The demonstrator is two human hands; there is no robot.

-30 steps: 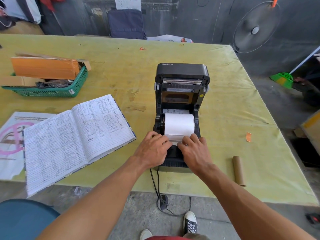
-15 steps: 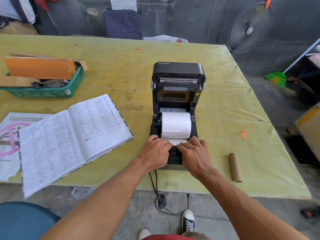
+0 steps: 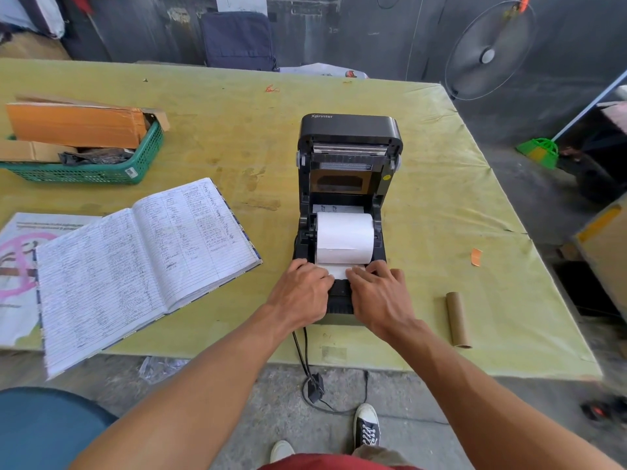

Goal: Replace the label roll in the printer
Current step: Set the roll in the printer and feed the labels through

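The left hand [image 3: 300, 290] and right hand [image 3: 378, 295] press down the label roll's [image 3: 344, 237] loose end at the printer's [image 3: 349, 130] front edge. There is bare counter [image 3: 441, 184] close by on both sides.

Printer [image 3: 349, 130]: black, lid raised upright, centre of frame. Label roll [image 3: 344, 237]: white, seated crosswise in the open bay, loose end drawn toward the front. Empty cardboard core [image 3: 458, 319]: lying lower right.

The printer [image 3: 349, 127] is matt black plastic with a shiny metal strip under its lid, and the label roll [image 3: 344, 235] is smooth, matt white paper. The desk [image 3: 424, 184] wears stained, creased yellow-green cloth; the tube [image 3: 458, 318] is dull brown cardboard.
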